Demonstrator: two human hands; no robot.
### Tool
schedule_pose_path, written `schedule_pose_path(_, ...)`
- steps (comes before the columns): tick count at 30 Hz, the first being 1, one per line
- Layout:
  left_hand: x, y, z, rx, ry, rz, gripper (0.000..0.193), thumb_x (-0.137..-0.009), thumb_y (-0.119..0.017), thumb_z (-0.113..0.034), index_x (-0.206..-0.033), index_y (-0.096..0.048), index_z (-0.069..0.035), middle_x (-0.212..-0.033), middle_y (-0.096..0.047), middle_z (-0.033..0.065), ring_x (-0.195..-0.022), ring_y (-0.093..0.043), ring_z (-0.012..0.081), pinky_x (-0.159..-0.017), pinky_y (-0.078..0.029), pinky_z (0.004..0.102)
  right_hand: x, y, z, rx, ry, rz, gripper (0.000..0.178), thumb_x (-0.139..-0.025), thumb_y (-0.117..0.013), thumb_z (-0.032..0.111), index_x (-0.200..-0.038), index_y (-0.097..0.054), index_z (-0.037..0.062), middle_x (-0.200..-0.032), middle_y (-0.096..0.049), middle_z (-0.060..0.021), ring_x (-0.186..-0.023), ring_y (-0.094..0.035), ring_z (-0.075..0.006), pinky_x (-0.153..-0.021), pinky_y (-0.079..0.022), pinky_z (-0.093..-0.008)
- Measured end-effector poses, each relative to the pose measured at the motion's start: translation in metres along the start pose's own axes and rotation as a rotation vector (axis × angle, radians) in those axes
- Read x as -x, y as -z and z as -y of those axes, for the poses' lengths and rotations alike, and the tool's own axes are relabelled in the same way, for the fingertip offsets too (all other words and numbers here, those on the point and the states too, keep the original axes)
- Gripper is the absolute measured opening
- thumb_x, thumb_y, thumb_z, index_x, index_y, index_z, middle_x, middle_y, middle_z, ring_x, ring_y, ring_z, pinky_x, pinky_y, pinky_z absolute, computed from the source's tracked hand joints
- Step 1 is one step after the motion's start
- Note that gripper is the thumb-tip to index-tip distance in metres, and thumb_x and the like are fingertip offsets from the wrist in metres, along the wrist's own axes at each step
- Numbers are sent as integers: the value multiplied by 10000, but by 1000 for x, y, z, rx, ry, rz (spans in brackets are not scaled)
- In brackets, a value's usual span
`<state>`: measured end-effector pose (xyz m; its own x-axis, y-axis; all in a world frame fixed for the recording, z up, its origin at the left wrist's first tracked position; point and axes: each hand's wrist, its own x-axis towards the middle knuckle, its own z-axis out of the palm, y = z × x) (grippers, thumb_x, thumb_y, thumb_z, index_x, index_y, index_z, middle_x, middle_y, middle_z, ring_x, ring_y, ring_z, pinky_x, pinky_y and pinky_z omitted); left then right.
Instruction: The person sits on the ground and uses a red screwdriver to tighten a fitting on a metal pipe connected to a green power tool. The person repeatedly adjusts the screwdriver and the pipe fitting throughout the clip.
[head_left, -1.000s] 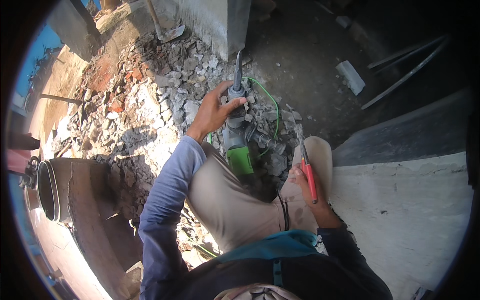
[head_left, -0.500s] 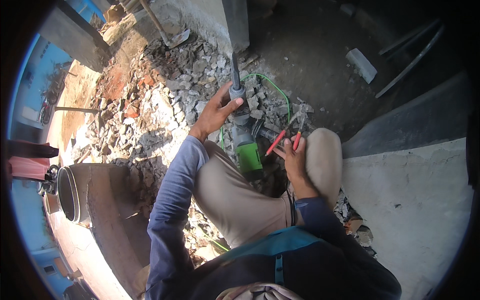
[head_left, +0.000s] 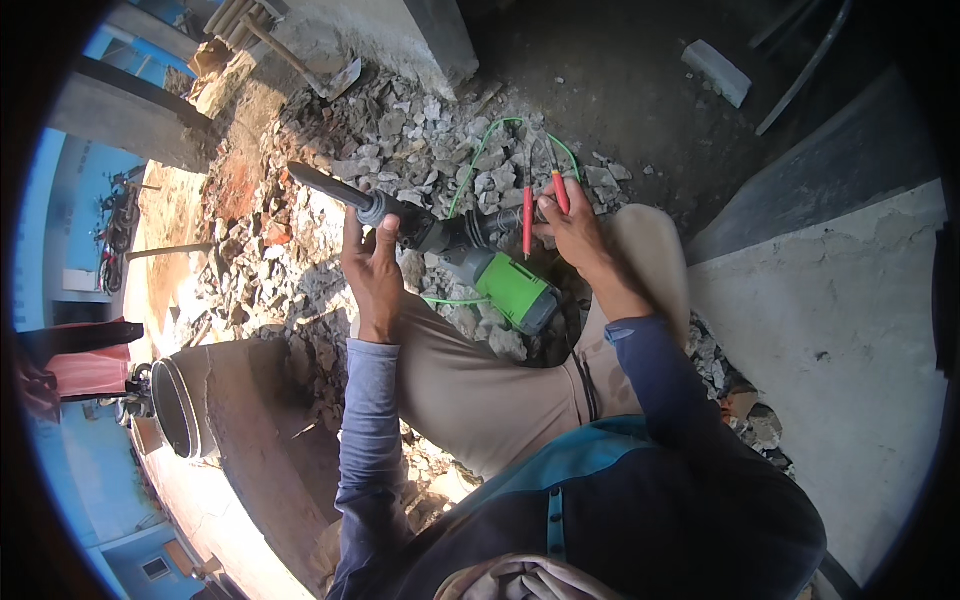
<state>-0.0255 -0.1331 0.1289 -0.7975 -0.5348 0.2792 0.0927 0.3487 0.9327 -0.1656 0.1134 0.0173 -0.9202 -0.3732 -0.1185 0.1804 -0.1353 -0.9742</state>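
Observation:
A green and grey demolition hammer (head_left: 512,290) lies tilted across the rubble in front of my knees, its dark flat chisel (head_left: 325,186) pointing up and to the left. My left hand (head_left: 374,278) grips the hammer's front collar, thumb on the near side and fingers partly hidden behind it. My right hand (head_left: 582,240) is closed on a pair of red-handled pliers (head_left: 528,222), handles spread apart and metal end pointing away from me. The hammer's side handle (head_left: 500,222) runs close to the right fingers; whether they touch it I cannot tell.
Broken concrete and brick rubble (head_left: 430,135) spreads around the hammer. A green cable (head_left: 490,135) loops over it. A concrete pillar (head_left: 440,50) and a spade (head_left: 345,80) stand beyond. At right is a low plastered wall (head_left: 830,350); at left, a round barrel-like container (head_left: 180,408).
The chisel has swung from pointing straight ahead to pointing left, with my left hand moving left on the collar. My right hand and the pliers have moved slightly forward and left.

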Motion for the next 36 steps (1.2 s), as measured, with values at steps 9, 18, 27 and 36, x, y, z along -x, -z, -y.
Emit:
schedule_pose_path(9,38,-22,3,-18,8,-251,560,-1099,-734,-170,-1587,-533,17,-1369,-656,112,-1164,-666,179,-1028,-546,340,-75,-3,7,148,-118,266,217,-1112,-660,180,-1253,-582,35,-1246,-596,-119,-1161,-660,-238,-841,-708,-423)
schedule_pose_path(18,49,-19,2,-11,131,-105,576,-1056,-781,-143,-1568,-566,12,-1337,-548,74,-1213,-648,186,-1021,-553,343,-92,-12,-8,83,-196,219,296,-1103,-668,180,-1340,-592,20,-1335,-626,-134,-1234,-670,-259,-800,-699,-462)
schedule_pose_path(27,95,-2,17,-135,11,-30,509,-922,-900,-186,-1313,-637,8,-1251,-537,62,-1145,-612,188,-1006,-531,312,-97,-25,-11,136,-225,369,421,-1101,-677,196,-1476,-577,33,-1323,-663,-111,-1143,-699,-226,-738,-697,-435)
schedule_pose_path(36,91,-23,30,130,11,-72,631,-847,-973,-305,-1285,-633,-3,-1222,-569,58,-1104,-612,175,-959,-539,322,-112,-21,-15,164,-239,448,438,-1092,-701,245,-1488,-611,81,-1240,-706,-44,-1097,-686,-155,-833,-633,-364)
